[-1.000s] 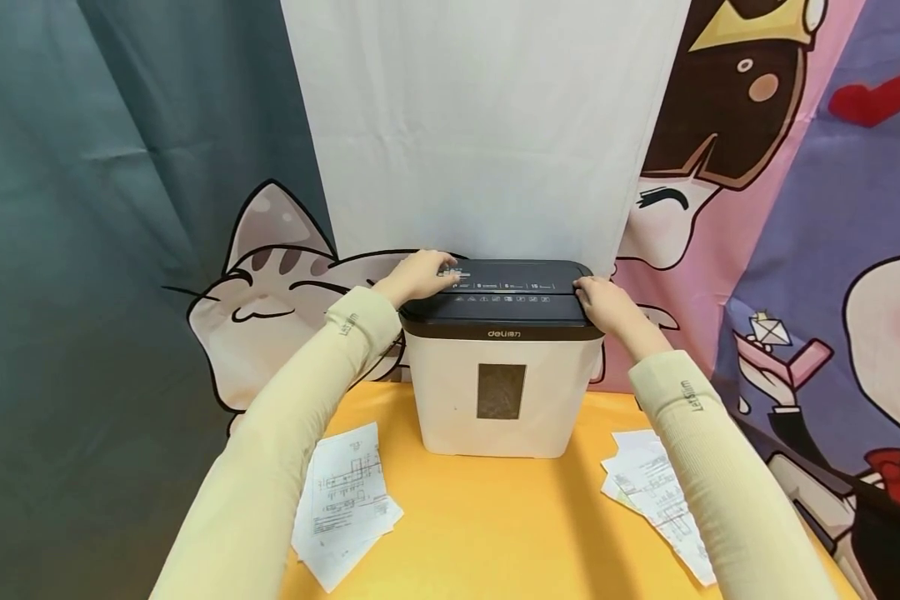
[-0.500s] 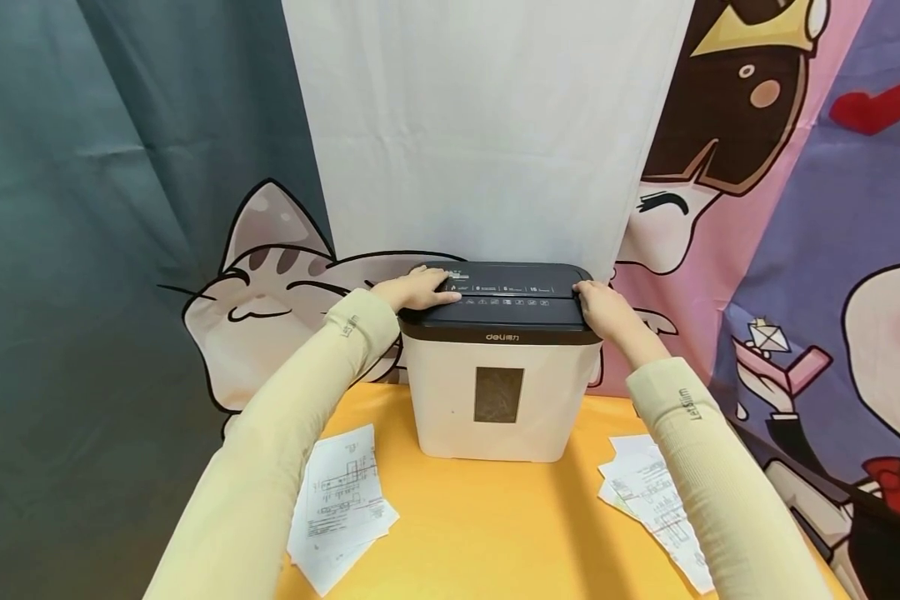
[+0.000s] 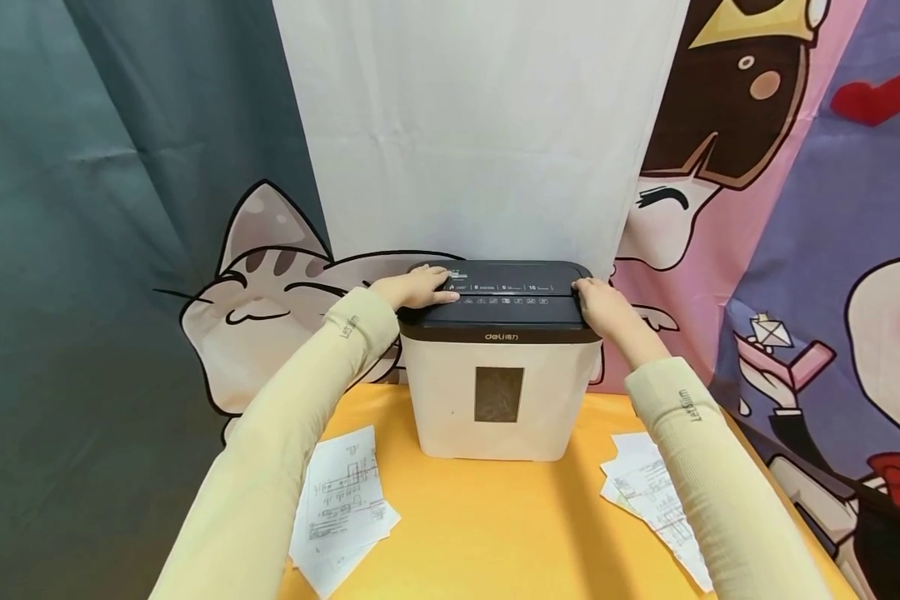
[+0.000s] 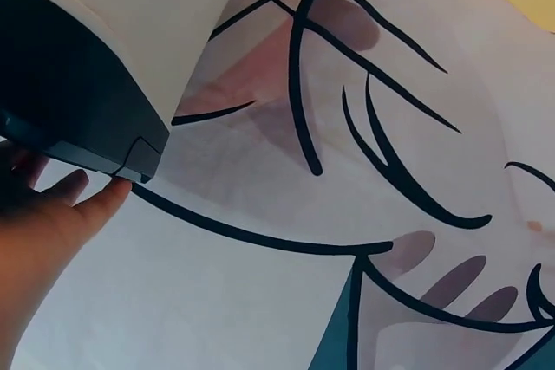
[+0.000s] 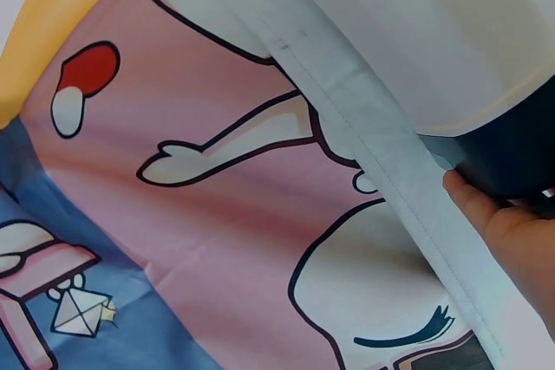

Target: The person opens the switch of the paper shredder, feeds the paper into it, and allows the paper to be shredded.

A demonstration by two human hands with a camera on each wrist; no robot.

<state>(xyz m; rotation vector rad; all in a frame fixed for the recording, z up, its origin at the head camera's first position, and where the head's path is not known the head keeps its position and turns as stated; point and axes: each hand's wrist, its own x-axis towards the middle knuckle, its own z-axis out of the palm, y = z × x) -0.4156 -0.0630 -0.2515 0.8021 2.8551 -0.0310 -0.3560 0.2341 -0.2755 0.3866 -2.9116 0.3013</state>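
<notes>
In the head view a paper shredder stands upright on the yellow table, with a dark head point(image 3: 510, 312) on a pale bin point(image 3: 450, 400). A small dark window point(image 3: 498, 394) is set in the bin's front. My left hand point(image 3: 416, 287) rests on the head's left end, fingers and thumb spread over the top. On the opposite end my right hand point(image 3: 603, 306) grips the edge, fingertips bent over the top. The left wrist view has left fingers point(image 4: 108, 201) at the head's corner; a right finger point(image 5: 468, 197) touches the head's side in the right wrist view.
Printed sheets point(image 3: 341, 500) lie on the table point(image 3: 487, 533) at the left, and a second stack of papers point(image 3: 656, 492) is at the right, partly under the right sleeve. A cartoon-printed cloth point(image 3: 480, 125) hangs close behind the shredder.
My left hand has slid a little to the left and lowered onto the head's left end, its thumb now spread along the top. The right hand holds its place.
</notes>
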